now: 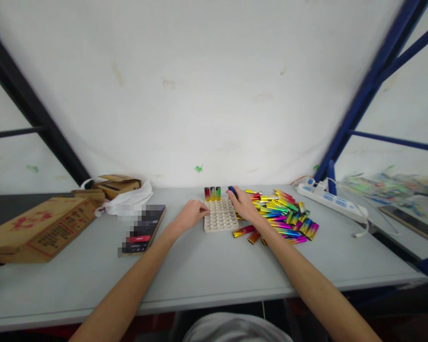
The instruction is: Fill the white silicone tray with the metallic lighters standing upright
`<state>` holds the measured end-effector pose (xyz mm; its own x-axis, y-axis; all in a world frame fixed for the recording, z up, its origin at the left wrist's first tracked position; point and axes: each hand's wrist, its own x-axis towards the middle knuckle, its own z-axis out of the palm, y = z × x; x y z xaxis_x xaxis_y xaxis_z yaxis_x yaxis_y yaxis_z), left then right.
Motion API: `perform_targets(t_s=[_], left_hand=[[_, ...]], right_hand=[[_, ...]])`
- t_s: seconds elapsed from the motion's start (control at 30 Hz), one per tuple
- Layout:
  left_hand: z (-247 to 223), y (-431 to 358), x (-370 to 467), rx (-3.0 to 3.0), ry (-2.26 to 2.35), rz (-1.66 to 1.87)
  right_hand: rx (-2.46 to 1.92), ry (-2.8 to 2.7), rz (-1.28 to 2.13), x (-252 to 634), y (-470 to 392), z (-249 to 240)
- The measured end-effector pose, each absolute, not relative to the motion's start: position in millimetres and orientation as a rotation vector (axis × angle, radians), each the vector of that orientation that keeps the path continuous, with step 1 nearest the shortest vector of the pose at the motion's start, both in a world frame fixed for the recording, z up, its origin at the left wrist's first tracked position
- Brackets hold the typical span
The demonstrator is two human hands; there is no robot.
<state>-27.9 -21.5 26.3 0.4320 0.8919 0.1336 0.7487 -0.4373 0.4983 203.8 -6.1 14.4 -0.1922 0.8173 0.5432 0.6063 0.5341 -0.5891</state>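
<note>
A pale tray (221, 227) with rows of round holes lies on the table in front of me. Three shiny lighters (212, 194), red, yellow and green, stand upright side by side in its back row. My left hand (191, 214) is closed, its fingertips pinched at the tray's left edge. At the back right corner, my right hand (243, 204) grips a dark blue lighter (232, 191) over the tray. Beside the tray on the right lies a loose heap of metallic lighters (281, 218) in many colours. The right hand partly covers the heap's near left side.
A phone (146, 230) lies left of the tray. Farther left are a cardboard box (53, 228), a smaller box (117, 186) and a white plastic bag (131, 202). A power strip (331, 202) with cables stands at the right, near a blue metal frame (364, 99).
</note>
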Motion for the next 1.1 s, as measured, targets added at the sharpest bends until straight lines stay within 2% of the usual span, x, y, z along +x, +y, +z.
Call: perform_targets(t_s=[0.17,0.3,0.43,0.67,0.9,1.1], left_hand=[[27.8,-23.1,-26.2,2.321,1.409,0.534],[30.7,-25.3,-24.0,2.322,1.428,0.509],[30.4,-24.7,-24.2,2.313,1.435,0.515],[28.0,-23.6,-26.2,2.287,1.416,0.536],[30.5,-26.6,-25.2,2.283,1.42,0.552],[30.0,-25.7,-25.6,2.303,1.431,0.536]], right_hand=[[-1.203,-2.019,0.09,210.6,-0.1,15.2],[-1.379,-2.027,0.09,215.0,3.2,15.6],[-1.377,-2.096,0.119,215.5,10.2,13.4],[-1.43,-2.257,-0.023,208.2,17.3,13.5],[-1.158,-2.391,0.039,212.8,34.0,17.9],[-1.115,-2.429,0.176,214.3,46.5,25.1]])
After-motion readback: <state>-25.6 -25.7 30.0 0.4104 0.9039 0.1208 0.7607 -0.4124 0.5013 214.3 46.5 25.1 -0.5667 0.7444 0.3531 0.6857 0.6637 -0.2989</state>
